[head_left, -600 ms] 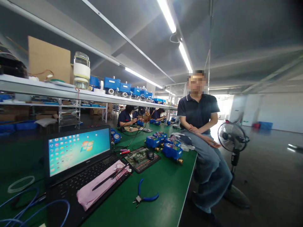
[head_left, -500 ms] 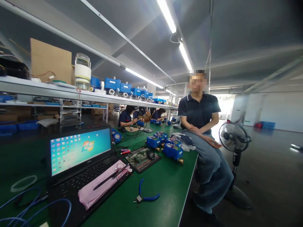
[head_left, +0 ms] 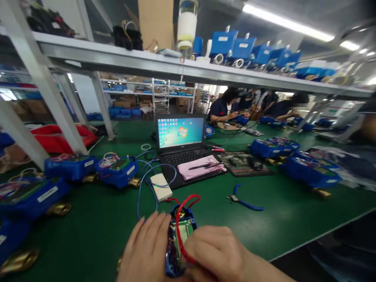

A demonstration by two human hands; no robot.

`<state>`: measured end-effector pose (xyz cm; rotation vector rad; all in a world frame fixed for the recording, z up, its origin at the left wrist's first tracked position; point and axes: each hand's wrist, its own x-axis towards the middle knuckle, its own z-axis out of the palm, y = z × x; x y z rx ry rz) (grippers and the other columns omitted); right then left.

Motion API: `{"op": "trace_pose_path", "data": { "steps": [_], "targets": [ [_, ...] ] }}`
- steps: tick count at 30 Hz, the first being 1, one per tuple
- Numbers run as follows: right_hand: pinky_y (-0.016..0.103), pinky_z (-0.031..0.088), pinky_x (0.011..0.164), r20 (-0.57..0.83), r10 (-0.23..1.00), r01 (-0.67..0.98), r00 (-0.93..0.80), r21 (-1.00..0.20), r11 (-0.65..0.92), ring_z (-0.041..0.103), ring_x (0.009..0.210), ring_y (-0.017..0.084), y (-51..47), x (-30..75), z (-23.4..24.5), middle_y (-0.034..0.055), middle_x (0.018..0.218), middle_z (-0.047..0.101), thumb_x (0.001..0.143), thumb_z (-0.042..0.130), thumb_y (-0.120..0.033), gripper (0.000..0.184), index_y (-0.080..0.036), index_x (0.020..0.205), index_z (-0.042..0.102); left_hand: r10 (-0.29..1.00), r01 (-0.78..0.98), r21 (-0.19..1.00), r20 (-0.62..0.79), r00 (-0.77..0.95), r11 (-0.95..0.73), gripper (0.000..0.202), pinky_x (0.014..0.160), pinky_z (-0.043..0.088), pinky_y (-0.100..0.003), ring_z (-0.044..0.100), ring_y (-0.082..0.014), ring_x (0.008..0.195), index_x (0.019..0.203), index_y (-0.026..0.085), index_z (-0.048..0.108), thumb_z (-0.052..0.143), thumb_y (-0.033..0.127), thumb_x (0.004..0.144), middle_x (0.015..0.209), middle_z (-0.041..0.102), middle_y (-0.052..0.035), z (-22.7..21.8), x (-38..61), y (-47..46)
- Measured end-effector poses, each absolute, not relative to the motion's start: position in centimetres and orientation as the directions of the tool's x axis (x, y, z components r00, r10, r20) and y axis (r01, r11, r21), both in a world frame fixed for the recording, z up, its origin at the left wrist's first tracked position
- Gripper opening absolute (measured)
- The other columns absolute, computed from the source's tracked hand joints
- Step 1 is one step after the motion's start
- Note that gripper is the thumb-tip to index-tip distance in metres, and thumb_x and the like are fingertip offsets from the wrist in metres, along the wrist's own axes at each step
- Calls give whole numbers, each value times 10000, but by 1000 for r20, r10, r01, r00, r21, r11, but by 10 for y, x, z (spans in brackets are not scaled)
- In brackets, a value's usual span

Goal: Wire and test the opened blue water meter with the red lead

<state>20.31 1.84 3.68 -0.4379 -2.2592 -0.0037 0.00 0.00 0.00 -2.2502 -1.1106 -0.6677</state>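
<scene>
At the near edge of the green bench (head_left: 88,231), the left hand (head_left: 145,250) and right hand (head_left: 216,252) curl around the blue meter (head_left: 179,235), apparently gripping its sides; a red wire (head_left: 183,203) loops above.

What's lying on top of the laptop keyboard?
A pink cloth covers the right part of the laptop keyboard, with a dark pen-like tool on it. Keys beneath the cloth are hidden.

- Meter housing (head_left: 176,250): blue plastic, glossy.
- Wire (head_left: 183,207): red, smooth insulation.
- Table (head_left: 96,223): green mat, matt.
- Cloth on laptop (head_left: 199,166): pink fabric.
- Far shelf (head_left: 147,62): grey metal.
</scene>
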Motion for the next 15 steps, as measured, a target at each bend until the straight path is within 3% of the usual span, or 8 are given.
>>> {"op": "trace_pose_path", "data": {
  "steps": [5, 10, 15],
  "targets": [
    [216, 397, 503, 710, 349, 301, -612, -199, 933, 491, 557, 110, 12, 203, 41, 14, 646, 581, 951, 371, -181, 192, -160, 832, 519, 570, 843, -291, 633, 524, -452, 639, 820, 568, -403, 570, -249, 1077, 1204, 64, 503, 515, 387, 654, 1203, 575, -97, 11, 14, 0],
    [222, 401, 516, 685, 395, 299, -612, -261, 918, 495, 568, 108, 7, 204, 41, 17, 668, 585, 922, 424, -143, 137, -159, 824, 519, 544, 841, -268, 662, 515, -471, 646, 752, 598, -429, 622, -263, 980, 1091, 51, 544, 508, 488, 617, 1090, 627, -126, 20, 21, 0],
    [217, 407, 504, 706, 359, 299, -610, -215, 930, 506, 562, 110, 11, 204, 37, 16, 664, 599, 939, 417, -170, 153, -158, 833, 526, 553, 833, -296, 636, 537, -468, 673, 761, 604, -411, 613, -247, 1009, 1135, 49, 529, 482, 456, 603, 1137, 609, -108, 16, 15, -1]
  ]
}}
